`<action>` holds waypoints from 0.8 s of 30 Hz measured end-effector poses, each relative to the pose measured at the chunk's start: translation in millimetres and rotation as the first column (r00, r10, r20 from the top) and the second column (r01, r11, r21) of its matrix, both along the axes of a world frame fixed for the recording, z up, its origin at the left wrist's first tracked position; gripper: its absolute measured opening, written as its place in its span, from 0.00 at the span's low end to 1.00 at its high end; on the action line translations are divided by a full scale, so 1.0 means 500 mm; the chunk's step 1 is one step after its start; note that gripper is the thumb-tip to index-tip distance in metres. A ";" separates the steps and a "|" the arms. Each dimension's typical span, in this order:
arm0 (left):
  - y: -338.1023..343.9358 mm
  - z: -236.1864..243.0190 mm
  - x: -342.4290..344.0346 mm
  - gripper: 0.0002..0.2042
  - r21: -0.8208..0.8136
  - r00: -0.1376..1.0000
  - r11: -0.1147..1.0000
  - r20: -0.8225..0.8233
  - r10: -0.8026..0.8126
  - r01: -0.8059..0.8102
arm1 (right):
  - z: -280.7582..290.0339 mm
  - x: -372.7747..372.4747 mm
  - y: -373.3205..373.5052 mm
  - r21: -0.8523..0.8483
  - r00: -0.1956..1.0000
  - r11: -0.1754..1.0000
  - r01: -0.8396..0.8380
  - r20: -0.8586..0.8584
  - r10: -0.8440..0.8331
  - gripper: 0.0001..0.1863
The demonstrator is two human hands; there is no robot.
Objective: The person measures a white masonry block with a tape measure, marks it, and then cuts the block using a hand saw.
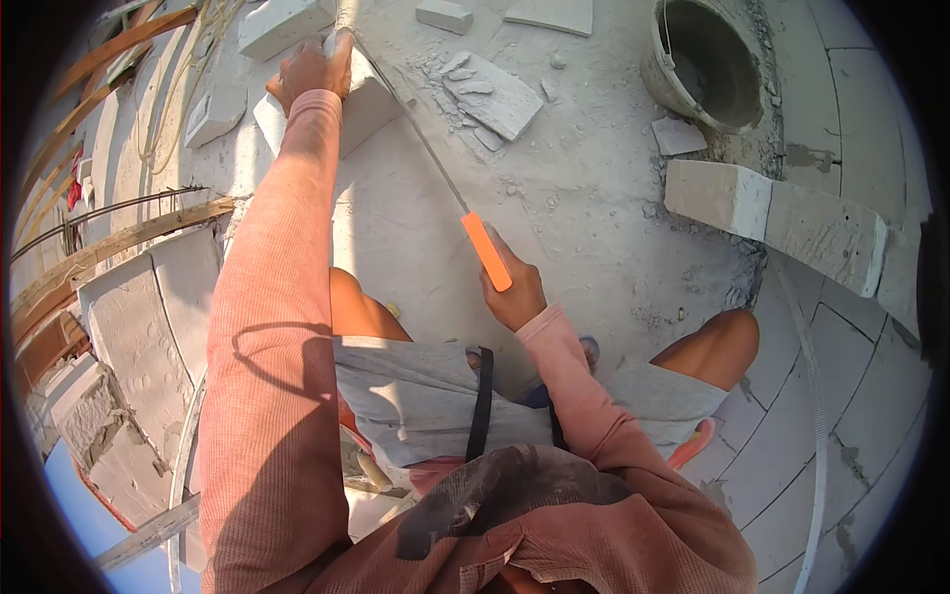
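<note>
My right hand (516,289) is closed round the orange handle of a hand saw (487,252). Seen nearly edge-on, its thin blade runs up and left to a pale concrete block (371,111), along that block's right side. Whether the teeth are in the block cannot be told from here. My left hand (311,73) grips the top of this block near the blade's far end, fingers bent over it. Part of the block is hidden behind that hand and forearm.
A cement-smeared bucket (648,71) stands at the far right. Broken slab pieces (503,96) lie right of the blade. More blocks (826,223) form a low row at right. Timber strips (129,252) and another block (216,114) are on the left.
</note>
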State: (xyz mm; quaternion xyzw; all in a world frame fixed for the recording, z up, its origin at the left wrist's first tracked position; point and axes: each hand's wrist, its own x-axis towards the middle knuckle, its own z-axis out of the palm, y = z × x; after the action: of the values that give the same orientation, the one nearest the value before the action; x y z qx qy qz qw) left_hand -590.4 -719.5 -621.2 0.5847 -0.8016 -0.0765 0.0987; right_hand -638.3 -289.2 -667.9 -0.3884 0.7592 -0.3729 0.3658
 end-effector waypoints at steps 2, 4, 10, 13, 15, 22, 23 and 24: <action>0.005 0.004 -0.002 0.31 -0.051 0.989 0.998 0.144 0.032 -0.025 | 0.048 0.006 0.097 -0.070 1.000 0.997 -0.009 -0.027 0.007 0.41; 0.013 0.014 -0.013 0.31 -0.063 0.992 0.996 0.108 0.068 -0.061 | 0.085 -0.009 0.089 -0.051 0.999 0.999 -0.017 -0.049 0.015 0.42; 0.021 0.042 -0.028 0.31 0.005 0.993 0.997 0.086 0.078 -0.079 | -0.022 -0.051 -0.247 0.012 1.000 1.000 -0.002 0.009 0.002 0.39; 0.018 0.049 -0.035 0.30 0.037 0.996 0.998 0.076 0.047 -0.050 | 0.032 -0.004 -0.088 0.023 0.998 0.999 0.027 0.049 -0.028 0.40; 0.020 0.039 -0.020 0.30 0.007 0.994 0.998 0.091 0.066 -0.067 | 0.101 0.004 0.053 -0.114 0.999 0.993 0.036 -0.036 -0.040 0.40; 0.004 0.016 -0.011 0.30 -0.075 0.993 0.993 0.069 0.092 -0.087 | -0.024 -0.098 -0.056 -0.132 0.991 0.991 -0.021 0.130 0.038 0.38; 0.010 0.002 -0.013 0.30 -0.056 0.994 0.994 0.053 0.096 -0.093 | -0.028 -0.130 -0.051 0.000 0.965 0.998 -0.058 0.256 0.056 0.38; 0.009 -0.002 -0.007 0.32 -0.025 0.996 0.995 0.014 0.094 -0.093 | -0.025 -0.157 -0.046 0.120 0.923 0.987 -0.105 0.381 0.052 0.38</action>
State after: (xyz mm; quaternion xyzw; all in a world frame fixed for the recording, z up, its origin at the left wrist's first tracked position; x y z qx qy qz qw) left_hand -594.0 -714.8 -621.9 0.6208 -0.7750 -0.0576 0.1030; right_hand -716.7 -312.2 -680.3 -0.3132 0.6826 -0.3721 0.5454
